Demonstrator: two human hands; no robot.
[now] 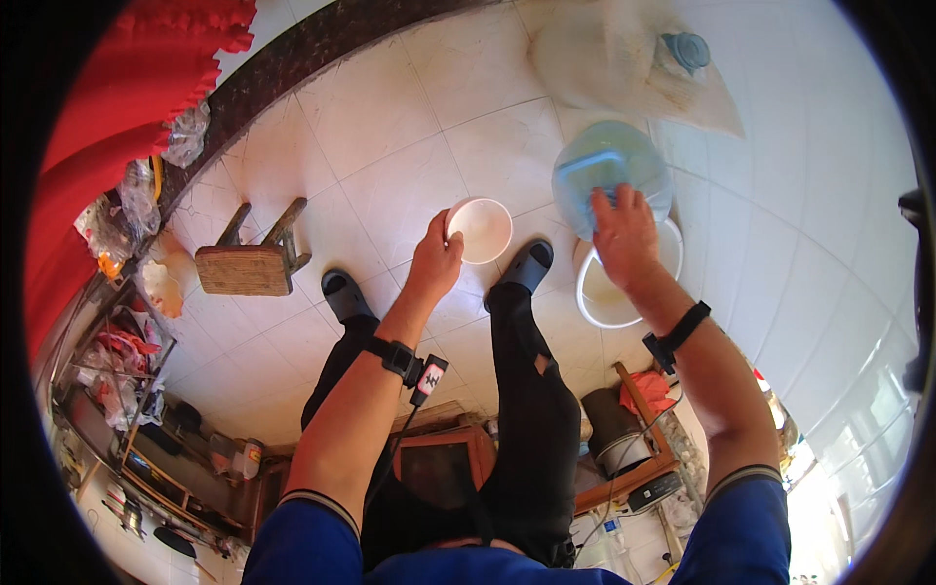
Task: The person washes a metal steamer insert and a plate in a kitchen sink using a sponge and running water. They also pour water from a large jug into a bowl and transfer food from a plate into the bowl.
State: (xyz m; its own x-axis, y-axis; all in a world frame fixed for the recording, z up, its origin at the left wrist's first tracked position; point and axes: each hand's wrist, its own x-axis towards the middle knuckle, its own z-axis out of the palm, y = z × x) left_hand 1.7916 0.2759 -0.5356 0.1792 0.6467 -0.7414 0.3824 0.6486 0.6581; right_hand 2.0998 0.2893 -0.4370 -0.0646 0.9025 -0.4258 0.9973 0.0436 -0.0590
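My left hand (439,256) grips the rim of a white bowl (481,232), thumb at its near edge, held over the tiled floor between my feet. The bowl's contents are hard to make out. My right hand (625,238) is on the neck end of a translucent blue plastic water jug (585,164), fingers curled around it and slightly blurred. A blue carry handle (589,161) shows on the jug. Under my right hand and wrist stands a white bucket (680,252), partly covered by the hand; pale yellowish liquid seems to be inside.
Beyond the jug sits a large container (585,58) under cloudy plastic, with a blue cap (687,53). A wooden stool (245,270) stands at left, beside a rack (124,365) of plastic bags. A white tiled wall (775,212) rises at right. Behind my legs is a wooden cabinet (479,453).
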